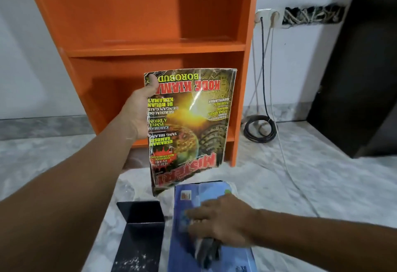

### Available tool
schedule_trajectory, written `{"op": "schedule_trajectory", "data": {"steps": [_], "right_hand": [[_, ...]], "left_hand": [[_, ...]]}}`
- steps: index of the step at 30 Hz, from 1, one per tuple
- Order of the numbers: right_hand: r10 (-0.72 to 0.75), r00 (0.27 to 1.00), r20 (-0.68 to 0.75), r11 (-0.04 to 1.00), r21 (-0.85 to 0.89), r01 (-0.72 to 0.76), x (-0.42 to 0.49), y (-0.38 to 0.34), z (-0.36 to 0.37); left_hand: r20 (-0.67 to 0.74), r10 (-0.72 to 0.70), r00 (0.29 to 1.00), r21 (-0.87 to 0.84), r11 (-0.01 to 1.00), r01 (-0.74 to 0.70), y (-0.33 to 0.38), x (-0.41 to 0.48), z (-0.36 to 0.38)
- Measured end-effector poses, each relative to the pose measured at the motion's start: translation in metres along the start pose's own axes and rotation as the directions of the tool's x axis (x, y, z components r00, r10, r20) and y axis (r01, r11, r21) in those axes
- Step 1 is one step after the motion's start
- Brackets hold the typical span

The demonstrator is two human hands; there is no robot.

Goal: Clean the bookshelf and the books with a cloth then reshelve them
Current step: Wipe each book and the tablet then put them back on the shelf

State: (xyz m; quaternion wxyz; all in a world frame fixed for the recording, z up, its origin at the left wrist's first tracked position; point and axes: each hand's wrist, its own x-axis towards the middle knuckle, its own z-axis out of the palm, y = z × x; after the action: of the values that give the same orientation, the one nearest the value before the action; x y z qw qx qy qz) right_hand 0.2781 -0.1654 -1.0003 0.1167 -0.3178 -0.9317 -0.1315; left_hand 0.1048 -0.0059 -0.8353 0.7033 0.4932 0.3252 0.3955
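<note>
In the head view, a worn magazine point(187, 125) with a glossy, creased cover is held upright and upside down by the left hand point(139, 112); its left edge is gripped, with the thumb laid over the cover near the far left corner and the fingers hidden behind; it is raised in front of the lower compartment of the orange bookshelf point(150, 46), whose shelves are seen bare. Nearer, a blue book point(236, 256) lies flat on the marbled floor point(322, 185); the right hand point(223, 218) is laid on it with fingers stretched out fairly flat, and a dark cloth point(208, 250) is pressed beneath the palm, though the hand is blurred. A black bookend point(139, 228) is set just to the left of the blue book; a coiled black cable point(260, 130) is seen on the floor to the right of the bookshelf, below wall sockets point(266, 17); a dark cabinet point(365, 56) stands at the far right.
</note>
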Motion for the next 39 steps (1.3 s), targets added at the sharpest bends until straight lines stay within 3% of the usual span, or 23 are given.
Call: {"op": "schedule_trajectory", "data": {"steps": [1,3,6,7,8,10,12,13,15,17,19,21,22,24,27,29,30,32,34,36,37,38,39], "right_hand": [[0.054,0.998,-0.018,0.996,0.066,-0.052,-0.001,0.001,-0.011],[0.277,0.91,-0.308,0.957,0.171,-0.234,0.013,0.025,-0.046],[0.479,0.58,-0.659,0.863,0.231,-0.449,0.043,0.088,-0.115],[0.493,0.523,-0.696,0.837,0.215,-0.503,0.048,0.103,-0.127],[0.501,0.524,-0.689,0.816,0.173,-0.552,0.047,0.108,-0.125],[0.487,0.686,-0.541,0.832,0.048,-0.553,0.025,0.09,-0.087],[0.34,0.887,-0.311,0.929,-0.035,-0.368,-0.011,0.053,-0.039],[0.231,0.951,-0.205,0.967,-0.056,-0.247,-0.027,0.038,-0.027],[0.156,0.982,-0.106,0.985,-0.055,-0.162,-0.041,0.031,-0.033],[0.298,0.905,-0.303,0.953,0.041,-0.3,-0.026,0.045,-0.067],[0.467,0.699,-0.542,0.878,0.193,-0.437,0.001,0.072,-0.109],[0.561,0.535,-0.632,0.806,0.268,-0.528,0.029,0.094,-0.141],[0.576,0.529,-0.623,0.791,0.262,-0.553,0.04,0.096,-0.144],[0.561,0.661,-0.499,0.818,0.208,-0.537,0.044,0.079,-0.115],[0.291,0.922,-0.254,0.956,0.107,-0.272,0.012,0.023,-0.036],[0.042,0.998,-0.045,0.995,0.097,-0.038,-0.004,0.002,-0.009],[0.036,0.995,0.094,0.989,0.138,-0.048,-0.009,0.0,-0.007],[0.245,0.912,0.329,0.897,0.281,-0.342,-0.006,0.001,-0.018],[0.422,0.745,0.516,0.65,0.401,-0.645,0.004,0.005,-0.032],[0.376,0.567,0.733,0.333,0.464,-0.821,0.015,0.01,-0.04],[0.317,0.495,0.809,0.248,0.433,-0.867,0.019,0.01,-0.039],[0.297,0.45,0.842,0.266,0.38,-0.886,0.021,0.008,-0.036],[0.325,0.424,0.846,0.38,0.293,-0.877,0.021,0.007,-0.027]], "left_hand": [[0.001,-0.01,1.0,0.003,1.0,0.01,0.001,0.001,-0.003],[0.0,-0.015,1.0,0.033,0.999,0.015,0.004,0.0,-0.008],[-0.03,0.003,1.0,0.074,0.997,0.0,0.002,-0.005,-0.011],[-0.013,0.01,1.0,0.069,0.998,-0.009,0.002,-0.005,-0.011],[0.009,0.017,1.0,0.06,0.998,-0.018,0.003,-0.007,-0.009],[0.069,0.008,0.998,0.061,0.998,-0.012,0.006,-0.007,-0.006],[0.096,0.003,0.995,0.073,0.997,-0.01,0.012,-0.008,-0.004],[0.094,0.014,0.995,0.082,0.996,-0.022,0.015,-0.01,-0.005],[0.064,0.038,0.997,0.082,0.996,-0.043,0.018,-0.011,-0.011],[0.036,0.046,0.998,0.076,0.996,-0.048,0.018,-0.01,-0.019],[0.018,0.055,0.998,0.075,0.996,-0.056,0.015,-0.009,-0.021],[0.038,0.069,0.997,0.064,0.995,-0.071,0.016,-0.011,-0.015],[0.05,0.073,0.996,0.054,0.996,-0.076,0.015,-0.01,-0.012],[0.07,0.084,0.994,0.039,0.995,-0.087,0.015,-0.01,-0.004],[0.044,0.081,0.996,0.033,0.996,-0.082,0.02,-0.01,-0.002],[-0.018,0.079,0.997,0.041,0.996,-0.079,0.025,-0.016,-0.017],[-0.029,0.077,0.997,0.032,0.997,-0.076,0.027,-0.016,-0.02],[-0.056,0.098,0.994,0.012,0.995,-0.098,0.029,-0.017,-0.025],[-0.063,0.122,0.99,-0.013,0.992,-0.123,0.03,-0.015,-0.027],[-0.07,0.129,0.989,-0.015,0.991,-0.13,0.028,-0.015,-0.027],[-0.07,0.132,0.989,-0.01,0.991,-0.133,0.027,-0.016,-0.025],[-0.064,0.136,0.989,-0.002,0.991,-0.136,0.026,-0.017,-0.024],[-0.057,0.131,0.99,0.002,0.991,-0.131,0.026,-0.018,-0.022]]}}
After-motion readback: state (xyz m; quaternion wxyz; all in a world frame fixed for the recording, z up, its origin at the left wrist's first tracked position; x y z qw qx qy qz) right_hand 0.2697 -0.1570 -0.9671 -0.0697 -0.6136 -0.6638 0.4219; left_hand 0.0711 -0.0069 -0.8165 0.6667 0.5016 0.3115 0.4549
